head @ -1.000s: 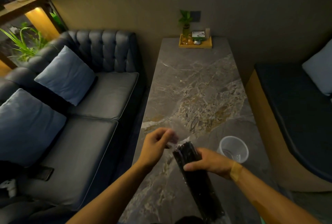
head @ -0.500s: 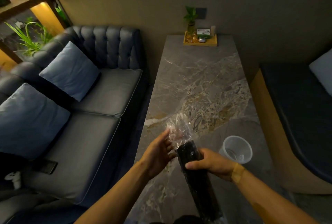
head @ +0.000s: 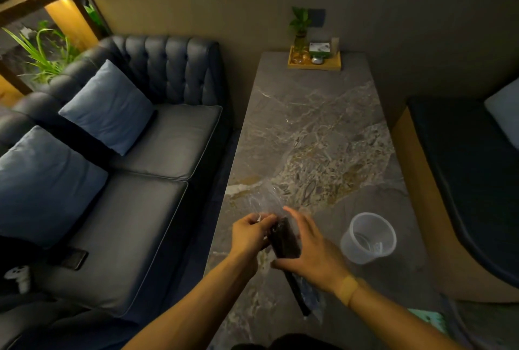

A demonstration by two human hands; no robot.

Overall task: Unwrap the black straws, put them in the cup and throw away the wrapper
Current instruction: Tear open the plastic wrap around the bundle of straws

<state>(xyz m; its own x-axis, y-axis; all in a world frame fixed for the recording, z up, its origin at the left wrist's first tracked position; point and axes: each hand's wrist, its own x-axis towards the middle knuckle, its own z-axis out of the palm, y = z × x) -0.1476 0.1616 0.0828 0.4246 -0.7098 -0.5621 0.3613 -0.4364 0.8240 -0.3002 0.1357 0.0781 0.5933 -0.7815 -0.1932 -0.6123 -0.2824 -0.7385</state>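
A bundle of black straws [head: 285, 241] in a clear plastic wrapper [head: 265, 199] is held above the near end of the marble table [head: 309, 130]. My left hand [head: 248, 233] pinches the wrapper at the bundle's top left. My right hand [head: 311, 251] wraps around the bundle's middle, thumb under it, fingers stretched over it. The wrapper's loose open end sticks up past the straw tips. The bundle's lower end [head: 304, 302] shows below my right hand. A clear plastic cup [head: 368, 237] stands upright on the table to the right of my hands; nothing shows inside it.
A small wooden tray [head: 314, 61] with a plant and small items sits at the table's far end. A dark sofa [head: 157, 153] with blue cushions runs along the left, a phone [head: 71, 258] lying on it. A dark bench [head: 463, 175] is on the right.
My left hand has closed onto the wrapper near the straw tips. My right hand has slid up and spread its fingers over the bundle. The bundle has tilted more upright.
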